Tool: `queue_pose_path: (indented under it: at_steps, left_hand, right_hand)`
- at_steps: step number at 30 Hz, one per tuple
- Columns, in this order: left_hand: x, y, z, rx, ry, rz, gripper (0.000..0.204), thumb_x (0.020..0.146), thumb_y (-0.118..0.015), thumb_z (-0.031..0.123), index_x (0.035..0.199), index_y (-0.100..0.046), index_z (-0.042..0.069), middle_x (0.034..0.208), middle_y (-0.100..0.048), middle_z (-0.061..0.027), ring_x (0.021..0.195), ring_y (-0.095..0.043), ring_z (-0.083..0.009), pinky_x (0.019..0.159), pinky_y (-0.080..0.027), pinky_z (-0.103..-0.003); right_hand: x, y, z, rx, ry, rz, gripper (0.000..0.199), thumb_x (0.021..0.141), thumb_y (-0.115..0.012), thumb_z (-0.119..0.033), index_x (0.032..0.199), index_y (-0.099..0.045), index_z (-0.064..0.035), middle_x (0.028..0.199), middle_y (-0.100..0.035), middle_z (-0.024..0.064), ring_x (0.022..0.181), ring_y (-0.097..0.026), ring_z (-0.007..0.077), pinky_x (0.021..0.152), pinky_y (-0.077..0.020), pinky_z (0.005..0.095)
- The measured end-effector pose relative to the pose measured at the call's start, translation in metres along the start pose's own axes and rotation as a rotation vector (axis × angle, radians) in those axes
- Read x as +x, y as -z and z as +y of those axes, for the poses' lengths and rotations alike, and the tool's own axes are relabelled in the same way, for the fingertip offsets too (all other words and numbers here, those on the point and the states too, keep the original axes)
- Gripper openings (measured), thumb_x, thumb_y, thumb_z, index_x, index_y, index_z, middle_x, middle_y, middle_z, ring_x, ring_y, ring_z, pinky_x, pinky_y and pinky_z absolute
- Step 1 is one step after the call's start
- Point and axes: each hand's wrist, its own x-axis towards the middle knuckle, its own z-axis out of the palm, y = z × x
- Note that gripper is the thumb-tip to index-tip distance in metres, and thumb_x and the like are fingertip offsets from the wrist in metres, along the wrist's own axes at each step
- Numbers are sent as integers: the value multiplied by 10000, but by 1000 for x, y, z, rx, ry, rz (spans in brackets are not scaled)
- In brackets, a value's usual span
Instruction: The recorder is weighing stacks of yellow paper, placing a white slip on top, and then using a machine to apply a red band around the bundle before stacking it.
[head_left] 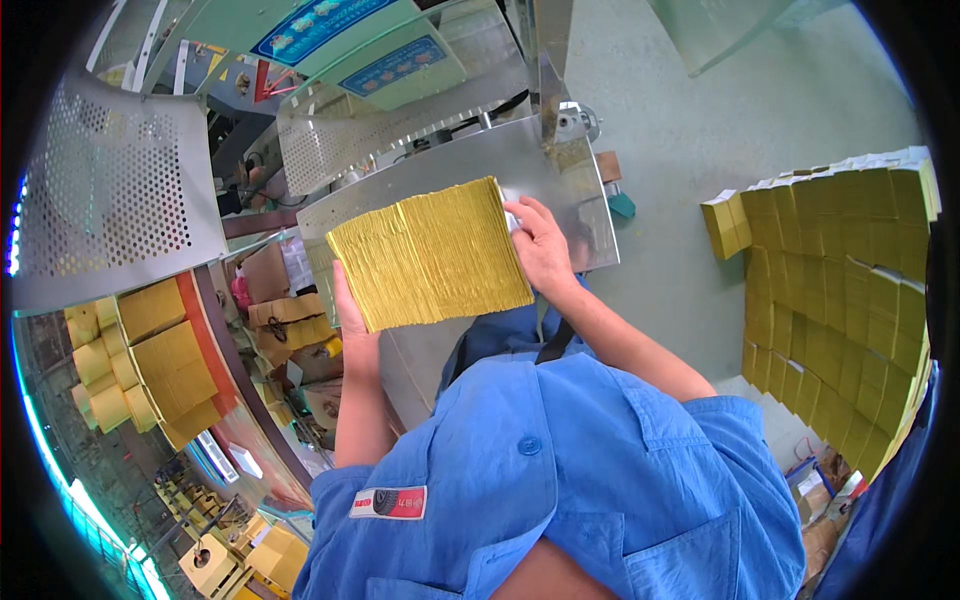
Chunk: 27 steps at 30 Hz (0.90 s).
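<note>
Holding yellow sheet stack [432,255] betw. left hand [352,325], right hand [541,250]; prob. flattened cartons.

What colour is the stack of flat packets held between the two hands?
Golden yellow, ridged along its edges; the stack of flat packets shows best in the head view.

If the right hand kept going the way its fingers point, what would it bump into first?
Probably the silver metal plate of the machine. The right hand grips the far edge of the yellow sheet stack, fingers pointing up and away from the person, toward that plate. Depth is hard to judge.
</note>
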Motion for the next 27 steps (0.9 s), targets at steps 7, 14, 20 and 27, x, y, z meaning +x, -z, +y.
queue_pose_path:
  at_steps: [7,14,20,27]
  left_hand:
    - [-4,1,-8,-52,-38,20,592,1004,-370,507,1359,-458,42,1312,-534,-125,1170,-537,-254,986,-445,-390]
    - [-1,10,-10,-54,-44,-4,571,1009,-370,489,1358,-459,45,1309,-541,-120,1161,-546,-256,985,-452,-395]
    - [0,11,-8,-42,-16,1,569,1008,-373,487,1359,-458,46,1310,-538,-122,1163,-544,-253,983,-451,-388]
    - [-1,7,-7,-8,-31,-4,577,1003,-381,494,1359,-456,47,1305,-539,-122,1165,-539,-251,977,-455,-391]
  right_hand:
    - [-7,12,-14,174,-156,-114,372,968,-512,-286,1219,-608,-28,1261,-583,213,1143,-579,295,988,-423,319]
    - [-18,13,-40,487,-103,-170,493,983,-511,-257,1392,-436,8,1315,-539,126,1212,-492,181,1036,-364,304]
    - [-17,16,-45,660,-171,-141,487,976,-524,-201,1404,-421,7,1321,-533,116,1217,-486,169,1028,-372,289]
    - [-18,22,-46,479,-158,-174,446,961,-552,-216,1349,-495,-3,1233,-586,101,1127,-547,151,980,-415,289]
